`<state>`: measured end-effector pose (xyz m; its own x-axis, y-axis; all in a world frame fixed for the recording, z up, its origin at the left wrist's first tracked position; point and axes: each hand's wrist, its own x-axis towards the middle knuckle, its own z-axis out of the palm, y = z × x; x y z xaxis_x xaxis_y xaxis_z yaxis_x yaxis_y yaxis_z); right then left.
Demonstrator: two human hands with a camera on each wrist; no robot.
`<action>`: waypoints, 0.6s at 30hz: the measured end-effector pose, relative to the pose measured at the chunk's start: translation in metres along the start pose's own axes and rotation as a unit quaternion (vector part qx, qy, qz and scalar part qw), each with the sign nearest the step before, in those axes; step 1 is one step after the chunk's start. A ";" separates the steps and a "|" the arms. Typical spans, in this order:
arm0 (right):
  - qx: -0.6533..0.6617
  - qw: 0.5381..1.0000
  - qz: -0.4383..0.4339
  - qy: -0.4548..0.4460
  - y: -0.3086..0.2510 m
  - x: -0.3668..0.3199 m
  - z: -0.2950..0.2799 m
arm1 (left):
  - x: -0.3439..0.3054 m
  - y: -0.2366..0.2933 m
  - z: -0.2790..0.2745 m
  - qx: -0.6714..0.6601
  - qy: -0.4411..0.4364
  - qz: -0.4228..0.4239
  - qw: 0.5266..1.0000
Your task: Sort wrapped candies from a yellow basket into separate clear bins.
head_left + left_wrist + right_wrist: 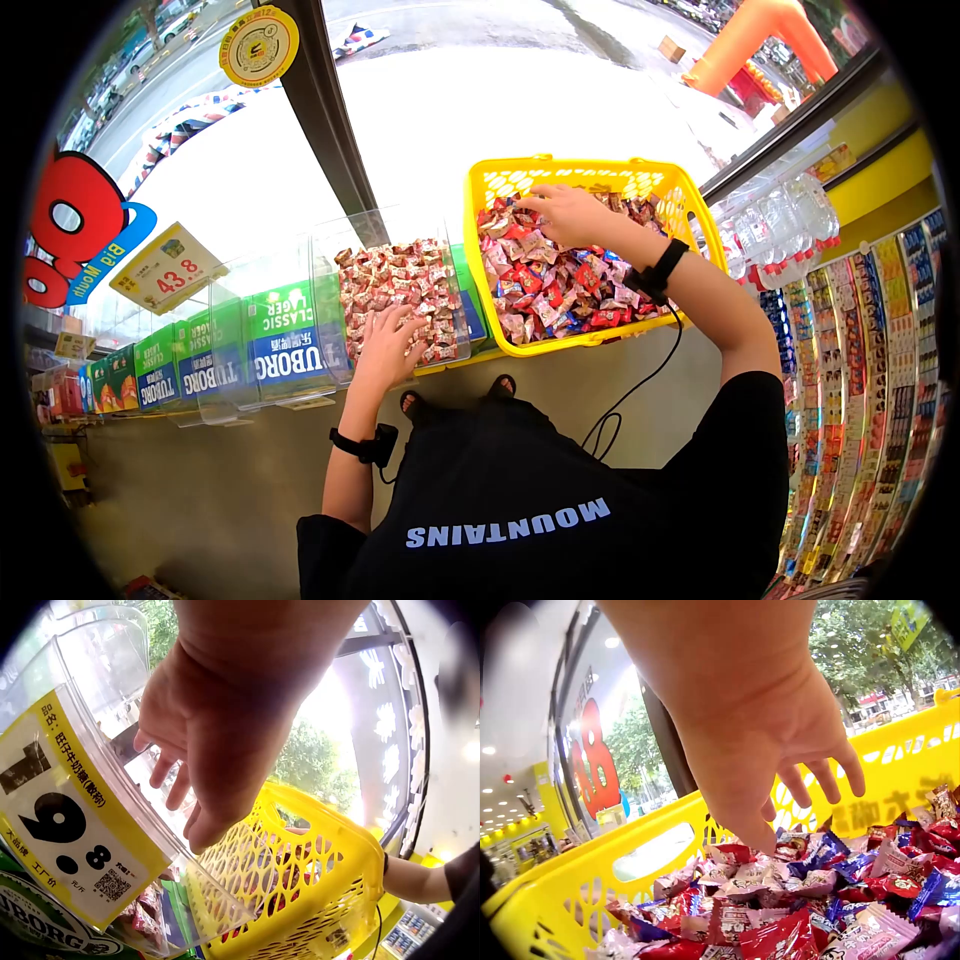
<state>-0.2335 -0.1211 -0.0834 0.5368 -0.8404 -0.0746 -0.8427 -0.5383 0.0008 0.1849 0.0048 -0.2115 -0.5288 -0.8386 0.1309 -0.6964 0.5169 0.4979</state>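
Note:
My left hand [385, 348] is over a clear plastic bin [161, 832] of small wrapped candies [400, 285], fingers spread and pointing down toward them. In the left wrist view nothing shows between its fingers. To the right stands a yellow basket [500, 335] with honeycomb holes, heaped with red, pink and blue wrapped candies [780, 900]. Above the far left part of this heap is my right hand [572, 215], its fingers loosely bent downward. The right wrist view shows the thumb tip right at the candies and the other fingertips apart, holding nothing visible.
Green Tuborg beer cartons [290, 335] line the shelf to the left, behind clear bin walls. A yellow price card [82, 817] fronts the candy bin. Bottled water [780, 225] stands right of the basket, near packed snack racks [850, 400]. A window pillar [330, 110] rises behind.

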 end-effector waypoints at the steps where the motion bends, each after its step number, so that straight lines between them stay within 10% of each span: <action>1: -0.023 0.999 0.022 -0.003 -0.005 0.005 0.000 | -0.001 0.002 -0.004 -0.015 0.013 -0.001 1.000; 18: -0.115 0.988 -0.020 0.099 -0.004 0.028 0.032 | 0.016 0.038 -0.035 0.010 0.103 0.004 0.995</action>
<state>-0.2158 -0.1407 -0.1172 0.5860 -0.8019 0.1165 -0.8012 -0.5520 0.2309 0.1675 0.0049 -0.1605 -0.4245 -0.8511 0.3088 -0.7040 0.5248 0.4786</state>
